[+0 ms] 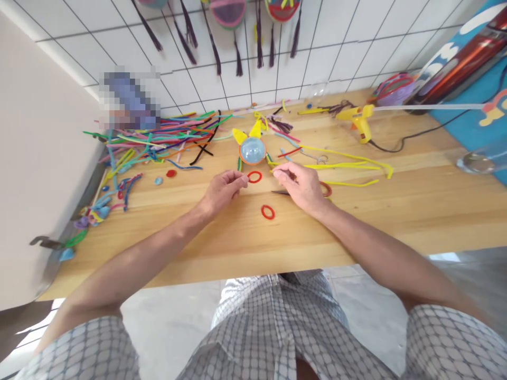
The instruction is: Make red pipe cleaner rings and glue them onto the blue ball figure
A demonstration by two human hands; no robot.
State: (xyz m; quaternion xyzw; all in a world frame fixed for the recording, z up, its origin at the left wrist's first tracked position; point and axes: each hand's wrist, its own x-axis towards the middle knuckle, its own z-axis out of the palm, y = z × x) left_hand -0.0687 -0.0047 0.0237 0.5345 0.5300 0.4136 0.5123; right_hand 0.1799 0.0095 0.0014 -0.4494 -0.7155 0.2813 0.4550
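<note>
In the head camera's view, a person in a checked shirt leans over a wooden tabletop, both bare hands brought close together at its middle. The left hand has thumb and fingers drawn in, their tips at the edge of a red ring; whether they grip it cannot be told. The right hand is curled, thumb near forefinger, beside the ends of yellow fuzzy strands, its hold on anything likewise unclear. A second red ring lies nearer the person, apparently set there to stay within reach of both hands. Dark-bladed scissors lie partly hidden beneath the right hand, probably for the same reason, while a yellow-eared figure stands just beyond the fingertips, seemingly kept close at hand. Coloured fuzzy stems heap at left, likely pushed aside to leave working room; a yellow glue gun lies far right with its cord trailing. Of containers, a clear vessel lies at the right edge, its contents too indistinct to name, and the figure's see-through dome, rimmed in orange, shows pale blue within
</note>
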